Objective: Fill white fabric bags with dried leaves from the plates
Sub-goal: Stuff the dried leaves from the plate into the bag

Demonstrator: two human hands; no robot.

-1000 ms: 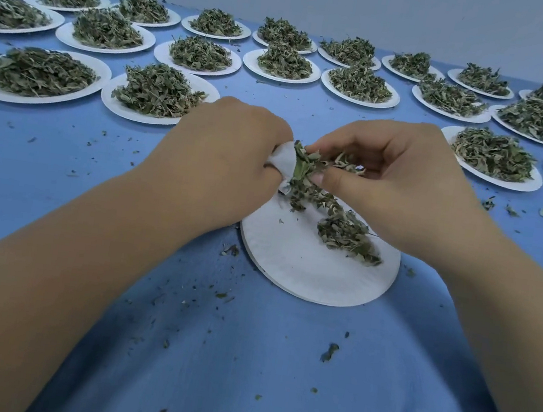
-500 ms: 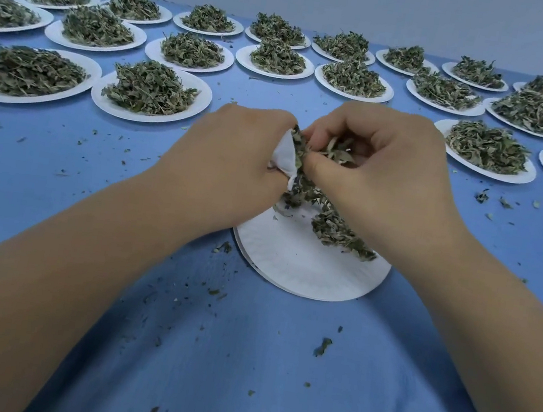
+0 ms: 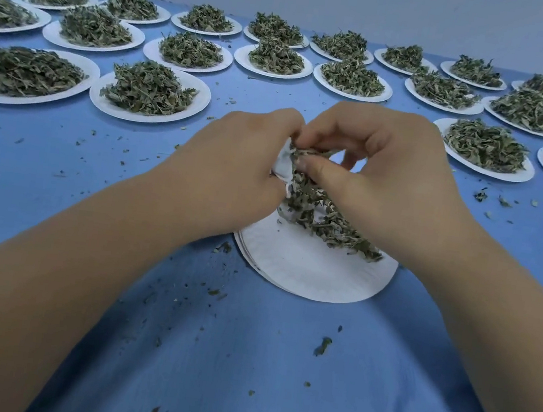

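Note:
My left hand [image 3: 237, 166] grips a small white fabric bag [image 3: 283, 167], most of it hidden inside the fist. My right hand [image 3: 388, 176] pinches a bunch of dried green leaves [image 3: 304, 156] at the bag's mouth, thumb and fingers curled around them. Both hands hover over a white paper plate [image 3: 310, 269] on the blue cloth. A trail of dried leaves [image 3: 333, 227] lies on that plate under my right hand.
Several white plates heaped with dried leaves stand in rows across the back, such as one on the left [image 3: 150, 93] and one on the right [image 3: 484, 149]. Leaf crumbs [image 3: 322, 345] are scattered over the blue tablecloth [image 3: 241, 374].
My right hand has pushed closer to the left hand, pressing the pinched leaves further into the bag's mouth. Less of the bag shows now.

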